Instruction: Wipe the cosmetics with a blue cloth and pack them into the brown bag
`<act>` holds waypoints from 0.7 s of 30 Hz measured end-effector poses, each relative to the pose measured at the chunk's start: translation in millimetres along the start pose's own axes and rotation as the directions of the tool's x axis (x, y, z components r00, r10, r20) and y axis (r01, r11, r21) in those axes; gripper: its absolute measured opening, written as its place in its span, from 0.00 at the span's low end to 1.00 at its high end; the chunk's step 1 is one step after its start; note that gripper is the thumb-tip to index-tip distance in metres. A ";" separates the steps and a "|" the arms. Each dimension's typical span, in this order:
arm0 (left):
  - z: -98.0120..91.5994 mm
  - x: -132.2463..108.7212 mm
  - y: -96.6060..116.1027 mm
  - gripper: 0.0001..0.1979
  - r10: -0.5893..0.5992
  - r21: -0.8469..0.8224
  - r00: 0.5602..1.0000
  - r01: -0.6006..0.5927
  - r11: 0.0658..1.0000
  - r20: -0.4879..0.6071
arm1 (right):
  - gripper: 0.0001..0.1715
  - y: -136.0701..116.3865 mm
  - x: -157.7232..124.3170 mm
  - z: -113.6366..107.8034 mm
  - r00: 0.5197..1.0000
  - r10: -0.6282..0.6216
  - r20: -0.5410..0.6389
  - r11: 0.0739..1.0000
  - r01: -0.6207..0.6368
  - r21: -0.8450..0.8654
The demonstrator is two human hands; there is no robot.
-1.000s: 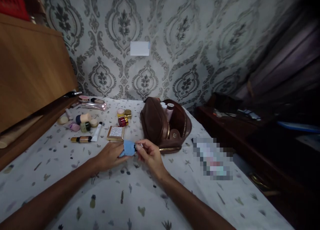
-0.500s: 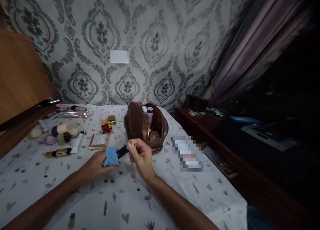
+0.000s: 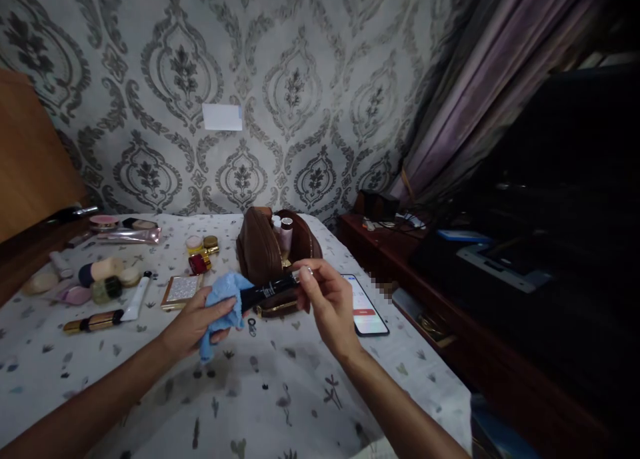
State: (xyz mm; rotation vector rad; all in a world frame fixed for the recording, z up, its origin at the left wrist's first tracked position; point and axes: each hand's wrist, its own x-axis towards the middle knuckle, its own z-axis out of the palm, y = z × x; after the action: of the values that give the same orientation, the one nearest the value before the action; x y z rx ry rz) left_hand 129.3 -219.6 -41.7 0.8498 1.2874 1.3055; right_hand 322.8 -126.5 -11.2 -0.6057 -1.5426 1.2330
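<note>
You hold a black tube (image 3: 269, 288) between both hands, lifted just above the patterned sheet (image 3: 300, 386) in front of you. Its long axis runs from about 8 o'clock, at your left hand (image 3: 193, 322), up to about 2 o'clock, at your right hand (image 3: 327, 304); the right end sits a little higher.

Your left hand is closed around a blue cloth (image 3: 223, 298), and the cloth wraps the tube's lower left end, so that end is hidden and you cannot tell whether it has a cap. Part of the cloth hangs loose below your palm. Your right hand pinches the upper right end between thumb and fingertips, with the other fingers curled loosely. Both hands touch the tube, one at each end, and only the middle of it shows bare.

At 12 o'clock from the tube, just behind it, the brown pouch (image 3: 260, 249) stands open with bottle tops showing inside. At 3 o'clock from your right hand a phone (image 3: 367, 309) lies flat with its screen lit. At 9 to 10 o'clock from your left hand lie the gold compact (image 3: 181, 291), a white tube (image 3: 137, 298) and a gold lipstick (image 3: 93, 322), all well apart from your fingers.
</note>
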 end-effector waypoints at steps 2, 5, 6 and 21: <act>7.4 5.7 7.2 0.25 0.043 -0.036 0.997 -0.041 0.999 0.064 | 0.20 -6.3 5.3 -9.9 0.999 -0.041 -0.021 0.999 0.041 -0.030; 16.6 15.1 11.3 0.25 0.087 -0.060 0.995 -0.083 0.995 0.054 | 0.20 -9.9 9.8 -21.1 0.997 -0.069 -0.040 0.996 0.066 -0.066; 19.3 18.0 10.8 0.26 0.088 -0.067 0.996 -0.086 0.994 0.034 | 0.20 -9.7 10.2 -23.7 0.997 -0.072 -0.042 0.995 0.068 -0.077; 16.7 43.2 -34.8 0.28 0.058 0.074 0.987 -0.048 0.996 -0.147 | 0.16 -32.5 60.7 -61.4 0.926 -0.369 -0.082 0.835 0.292 -0.467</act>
State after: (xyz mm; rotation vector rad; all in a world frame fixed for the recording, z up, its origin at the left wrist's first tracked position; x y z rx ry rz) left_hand 144.4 -179.5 -80.7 0.8528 1.4435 1.3945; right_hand 364.4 -61.7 39.6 -0.6795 -1.7097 0.5434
